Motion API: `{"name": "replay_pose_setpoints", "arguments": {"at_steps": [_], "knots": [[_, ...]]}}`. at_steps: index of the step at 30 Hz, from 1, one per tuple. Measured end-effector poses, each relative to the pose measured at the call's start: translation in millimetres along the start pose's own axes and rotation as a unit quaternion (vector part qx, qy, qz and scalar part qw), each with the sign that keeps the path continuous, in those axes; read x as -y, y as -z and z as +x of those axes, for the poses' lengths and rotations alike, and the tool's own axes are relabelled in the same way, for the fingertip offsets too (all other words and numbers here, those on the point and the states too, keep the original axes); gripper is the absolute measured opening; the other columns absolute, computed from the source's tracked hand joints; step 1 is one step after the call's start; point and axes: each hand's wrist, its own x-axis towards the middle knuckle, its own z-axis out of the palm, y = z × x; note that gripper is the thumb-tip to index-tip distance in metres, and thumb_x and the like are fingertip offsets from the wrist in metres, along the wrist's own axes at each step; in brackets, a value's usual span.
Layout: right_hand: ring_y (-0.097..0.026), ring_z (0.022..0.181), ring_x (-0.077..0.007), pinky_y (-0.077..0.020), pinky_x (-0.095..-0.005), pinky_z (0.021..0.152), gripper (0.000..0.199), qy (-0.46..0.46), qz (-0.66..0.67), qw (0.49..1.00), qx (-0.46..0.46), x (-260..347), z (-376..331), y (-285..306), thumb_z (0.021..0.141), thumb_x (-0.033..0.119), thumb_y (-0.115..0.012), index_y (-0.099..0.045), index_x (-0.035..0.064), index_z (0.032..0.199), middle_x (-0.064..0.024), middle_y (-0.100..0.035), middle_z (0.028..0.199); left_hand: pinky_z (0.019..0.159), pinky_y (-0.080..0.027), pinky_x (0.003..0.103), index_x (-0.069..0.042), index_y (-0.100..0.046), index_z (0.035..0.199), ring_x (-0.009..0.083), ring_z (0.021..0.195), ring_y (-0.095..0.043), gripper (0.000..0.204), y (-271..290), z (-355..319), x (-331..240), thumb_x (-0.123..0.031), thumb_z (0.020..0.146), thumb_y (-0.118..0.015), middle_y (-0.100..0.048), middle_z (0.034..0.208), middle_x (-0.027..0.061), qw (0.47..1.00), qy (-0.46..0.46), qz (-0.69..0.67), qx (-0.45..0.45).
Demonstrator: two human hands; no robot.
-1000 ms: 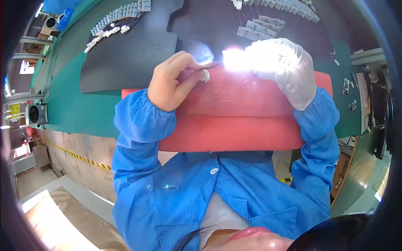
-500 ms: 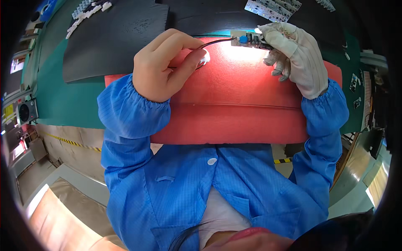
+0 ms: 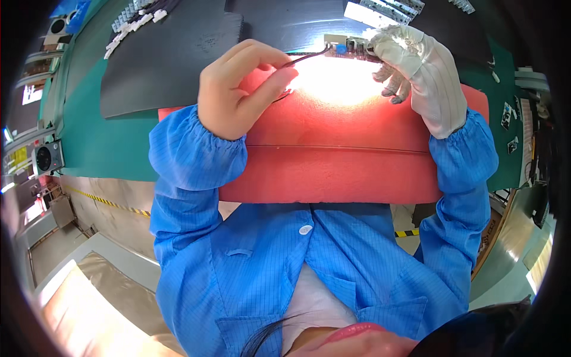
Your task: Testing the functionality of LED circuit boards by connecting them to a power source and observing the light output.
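- Left hand [image 3: 241, 89] is bare, thumb and index finger pinching a dark wire lead [image 3: 308, 58]; a bit of wire pokes out just below the thumb too.
- Right hand [image 3: 423, 77] has a white glove on, gripping the right end of a small circuit board [image 3: 342, 47]. Other fingers are curled below it; can't tell exactly how the tips meet the board, glare's nasty.
- So the board sits between both sets of fingers, wire running from its left end to the left fingertips. Blue component [image 3: 341, 49] faces up.
- Red pad [image 3: 333, 175] is under both hands.
- More circuit boards [image 3: 389, 8] lie just beyond the gloved fingers.
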Motion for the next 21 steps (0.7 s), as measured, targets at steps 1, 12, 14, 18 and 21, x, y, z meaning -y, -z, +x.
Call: {"name": "replay_pose_setpoints", "arguments": {"at_steps": [1, 12, 14, 18, 21], "knots": [[-0.063, 0.060, -0.0166, -0.0513, -0.0256, 0.052, 0.050, 0.032, -0.007, 0.999, 0.002, -1, 0, 0, 0.085, 0.047, -0.056, -0.061, 0.0018, 0.107, -0.0119, -0.064, 0.074, 0.063, -0.050, 0.026, 0.002, -0.064, 0.091, 0.0200, 0.071, -0.062, 0.012, -3, 3, -4, -0.005, 0.081, -0.067, -0.063, 0.083, 0.0111, 0.995, 0.070, -0.076, 0.010], [-0.056, 0.106, -0.0232, -0.0500, -0.0318, 0.086, 0.031, 0.423, -0.504, 0.698, -0.281, -4, 40, 5, 0.067, 0.019, -0.077, -0.070, 0.0154, 0.097, -0.0025, -0.064, 0.104, 0.057, -0.042, 0.019, 0.001, -0.069, 0.089, 0.0049, 0.061, -0.052, 0.014, 36, 30, 0, -0.011, 0.085, -0.063, -0.061, 0.068, 0.0010, 0.981, 0.125, -0.126, -0.084], [-0.051, 0.113, -0.0235, -0.0485, -0.0332, 0.089, 0.029, 0.371, -0.478, 0.738, -0.298, -14, 46, 7, 0.065, 0.022, -0.077, -0.070, 0.0170, 0.093, -0.0003, -0.063, 0.107, 0.061, -0.044, 0.021, 0.000, -0.069, 0.094, 0.0073, 0.065, -0.055, 0.015, 51, 46, 39, -0.011, 0.086, -0.061, -0.063, 0.072, 0.0026, 0.985, 0.102, -0.086, -0.110], [-0.056, 0.109, -0.0241, -0.0488, -0.0353, 0.088, 0.019, 0.402, -0.443, 0.755, -0.268, -23, 47, 14, 0.066, 0.015, -0.075, -0.067, 0.0123, 0.083, -0.0013, -0.065, 0.105, 0.078, -0.049, 0.037, -0.006, -0.067, 0.102, 0.0299, 0.087, -0.062, 0.024, 82, 68, 93, -0.002, 0.082, -0.056, -0.065, 0.097, 0.0121, 0.931, 0.036, 0.347, -0.108], [-0.060, 0.099, -0.0261, -0.0512, -0.0365, 0.084, 0.017, 0.463, -0.387, 0.758, -0.247, -12, 40, 13, 0.066, 0.009, -0.075, -0.065, 0.0098, 0.081, -0.0029, -0.067, 0.097, 0.081, -0.048, 0.040, -0.008, -0.068, 0.101, 0.0331, 0.090, -0.060, 0.026, 83, 62, 82, 0.000, 0.079, -0.057, -0.065, 0.098, 0.0126, 0.909, -0.007, 0.383, -0.161]]}}
